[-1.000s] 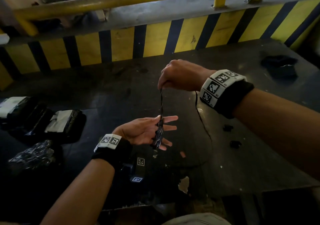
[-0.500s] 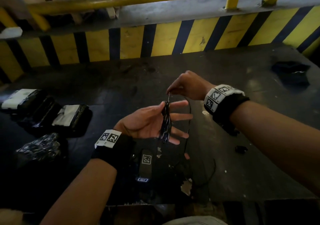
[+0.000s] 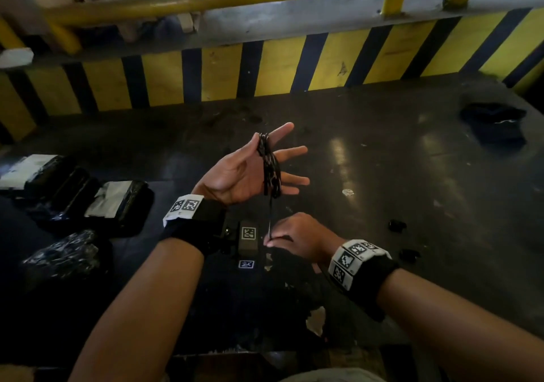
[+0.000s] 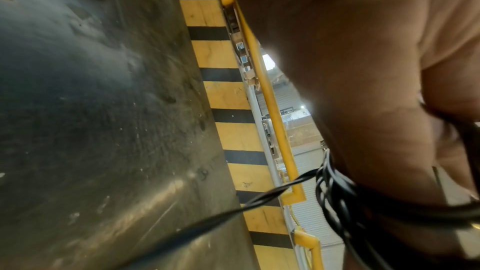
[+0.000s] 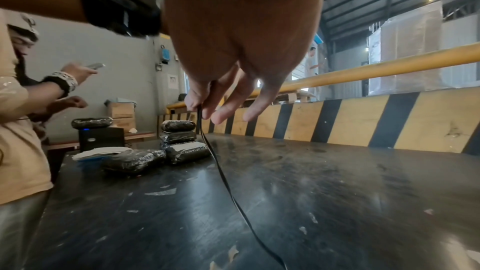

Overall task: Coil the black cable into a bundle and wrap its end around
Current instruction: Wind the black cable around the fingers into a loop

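The black cable (image 3: 269, 164) is wound in several loops across the straight, spread fingers of my left hand (image 3: 238, 172), which is held palm up above the dark table (image 3: 382, 175). One strand drops from the coil to my right hand (image 3: 272, 239), just below and nearer to me. In the right wrist view the thumb and forefinger pinch that cable (image 5: 200, 110), and the loose rest trails over the table toward me. The left wrist view shows the cable loops (image 4: 337, 198) round the hand and a strand leaving down-left.
Black wrapped packages (image 3: 117, 202) lie at the table's left. A small marked device (image 3: 248, 239) sits under my hands. Two small black pieces (image 3: 397, 225) and a dark cloth (image 3: 494, 125) lie to the right. A yellow-black barrier (image 3: 294, 66) bounds the far side. Another person (image 5: 23, 130) stands left.
My right hand has come down from above the left hand to below it, drawing the cable with it. The left hand has risen, its fingers now pointing away and more spread.
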Available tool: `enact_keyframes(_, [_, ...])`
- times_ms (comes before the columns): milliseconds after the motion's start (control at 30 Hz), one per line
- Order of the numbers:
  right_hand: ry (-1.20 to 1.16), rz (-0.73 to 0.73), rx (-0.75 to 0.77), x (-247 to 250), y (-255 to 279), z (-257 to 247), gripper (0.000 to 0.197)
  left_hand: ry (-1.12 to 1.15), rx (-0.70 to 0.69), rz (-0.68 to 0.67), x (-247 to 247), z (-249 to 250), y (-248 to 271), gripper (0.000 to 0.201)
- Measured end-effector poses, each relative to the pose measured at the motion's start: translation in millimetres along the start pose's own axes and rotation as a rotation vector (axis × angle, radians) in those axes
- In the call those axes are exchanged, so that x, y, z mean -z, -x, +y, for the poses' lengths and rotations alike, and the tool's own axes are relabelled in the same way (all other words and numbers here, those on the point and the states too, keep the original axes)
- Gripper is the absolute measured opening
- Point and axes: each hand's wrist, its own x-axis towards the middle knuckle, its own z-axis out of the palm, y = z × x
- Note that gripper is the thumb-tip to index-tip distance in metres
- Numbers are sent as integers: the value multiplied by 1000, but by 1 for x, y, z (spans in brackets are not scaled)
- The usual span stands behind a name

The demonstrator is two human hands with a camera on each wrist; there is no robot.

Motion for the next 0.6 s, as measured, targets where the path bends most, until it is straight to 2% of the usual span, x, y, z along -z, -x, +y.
enact_keyframes(167, [77,-57,-9,6,11,-8,25,-3,17,170,27,-5,4,54])
enact_keyframes(333, [224,-77,81,18,22,-20,27,-1,88,334,45,-25,10,52])
enact_keyframes(467, [434,-72,146,33,18,-26,21,-21,206,427,49,-43,16,53])
enact_keyframes(533, [476,-69,136,50,13,-30,24,-29,243,471,51,-49,20,60])
enact_keyframes(600, [501,-77,114,69,6,-31,24,-49,292,465,49,-54,24,57])
